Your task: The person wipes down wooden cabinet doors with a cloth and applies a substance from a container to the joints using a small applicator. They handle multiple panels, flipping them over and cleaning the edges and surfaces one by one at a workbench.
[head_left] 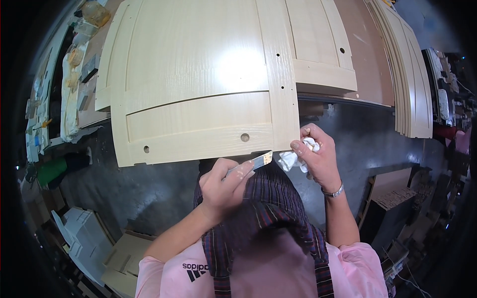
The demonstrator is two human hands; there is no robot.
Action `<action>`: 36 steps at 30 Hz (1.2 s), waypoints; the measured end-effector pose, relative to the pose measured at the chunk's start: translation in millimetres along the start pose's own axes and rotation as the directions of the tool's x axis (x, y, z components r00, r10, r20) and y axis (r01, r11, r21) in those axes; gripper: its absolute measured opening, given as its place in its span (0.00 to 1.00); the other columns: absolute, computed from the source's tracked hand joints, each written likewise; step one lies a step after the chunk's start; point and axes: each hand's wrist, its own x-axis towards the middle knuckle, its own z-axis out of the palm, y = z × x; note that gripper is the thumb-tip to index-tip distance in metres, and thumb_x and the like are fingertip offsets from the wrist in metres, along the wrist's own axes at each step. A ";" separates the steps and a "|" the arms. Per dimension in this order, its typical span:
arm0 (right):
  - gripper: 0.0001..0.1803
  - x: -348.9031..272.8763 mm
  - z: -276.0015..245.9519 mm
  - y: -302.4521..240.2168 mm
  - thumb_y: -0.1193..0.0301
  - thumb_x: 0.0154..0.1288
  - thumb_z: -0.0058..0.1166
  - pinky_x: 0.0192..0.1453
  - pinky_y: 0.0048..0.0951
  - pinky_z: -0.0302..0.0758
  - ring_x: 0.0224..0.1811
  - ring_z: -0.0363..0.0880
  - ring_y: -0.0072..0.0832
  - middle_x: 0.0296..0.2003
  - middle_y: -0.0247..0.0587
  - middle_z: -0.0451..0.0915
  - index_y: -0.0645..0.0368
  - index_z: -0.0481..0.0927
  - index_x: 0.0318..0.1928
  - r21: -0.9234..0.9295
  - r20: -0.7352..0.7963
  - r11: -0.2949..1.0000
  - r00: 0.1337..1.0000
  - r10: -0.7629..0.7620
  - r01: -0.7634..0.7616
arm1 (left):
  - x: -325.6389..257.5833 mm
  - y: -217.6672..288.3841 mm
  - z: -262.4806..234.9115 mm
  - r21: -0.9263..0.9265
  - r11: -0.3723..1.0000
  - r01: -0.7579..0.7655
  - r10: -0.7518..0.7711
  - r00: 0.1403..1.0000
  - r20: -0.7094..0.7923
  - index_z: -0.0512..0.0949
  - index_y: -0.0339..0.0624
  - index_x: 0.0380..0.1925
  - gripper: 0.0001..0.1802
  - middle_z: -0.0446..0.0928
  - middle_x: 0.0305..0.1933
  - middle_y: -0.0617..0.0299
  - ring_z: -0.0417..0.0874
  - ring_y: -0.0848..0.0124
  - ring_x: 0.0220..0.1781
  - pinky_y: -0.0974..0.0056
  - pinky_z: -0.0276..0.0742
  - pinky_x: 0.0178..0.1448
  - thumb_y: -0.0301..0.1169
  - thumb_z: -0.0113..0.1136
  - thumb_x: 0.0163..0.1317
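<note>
A pale cream wood-grain door [198, 124] lies flat before me, with round holes near its close edge and small dark holes along its right side. My left hand [221, 184] is closed around a putty knife [262, 160]; cream-coloured filler shows on its blade, just below the door's near edge. In my right hand [320, 154] is a crumpled white cloth [293, 162], which hangs beside the door's near right corner. The right thumb and fingers are bent at that corner; whether they touch it I cannot tell. Filler smudges mark fingers of both hands.
Beyond it lies another cream door [323, 74] on a brown board [370, 64]. Several doors lean in a stack [415, 89] at the far right. Cardboard boxes [126, 258] and a white container [87, 241] stand on the floor at lower left. A dark block-shaped stack [390, 213] stands at right.
</note>
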 end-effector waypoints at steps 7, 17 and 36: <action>0.11 0.8 -0.1 0.2 0.69 0.63 0.65 0.36 0.22 0.69 0.32 0.70 0.15 0.29 0.29 0.75 0.62 0.78 0.35 0.006 0.008 1.000 1.000 0.011 -0.011 | 0.8 -1.9 -1.9 0.022 0.999 -0.042 0.043 0.999 -0.011 0.88 0.41 0.38 0.19 0.76 0.27 0.59 0.76 0.68 0.23 0.66 0.70 0.24 0.16 0.75 0.42; 0.11 2.1 -3.6 3.0 0.69 0.63 0.66 0.35 0.21 0.68 0.31 0.69 0.14 0.29 0.28 0.75 0.62 0.78 0.35 0.058 0.018 0.998 1.000 0.024 -0.025 | 4.7 -3.6 2.1 0.014 0.994 -0.111 0.112 0.993 -0.034 0.88 0.41 0.37 0.18 0.75 0.25 0.59 0.76 0.66 0.23 0.66 0.70 0.24 0.15 0.74 0.43; 0.11 2.0 -4.4 6.4 0.68 0.65 0.63 0.31 0.17 0.59 0.28 0.62 0.11 0.27 0.22 0.68 0.57 0.73 0.34 0.040 0.021 0.997 0.998 0.060 -0.061 | -45.0 -26.6 -111.7 0.335 0.917 0.218 -0.163 0.969 -0.185 0.84 0.36 0.42 0.14 0.85 0.36 0.52 0.84 0.60 0.32 0.61 0.79 0.36 0.20 0.69 0.53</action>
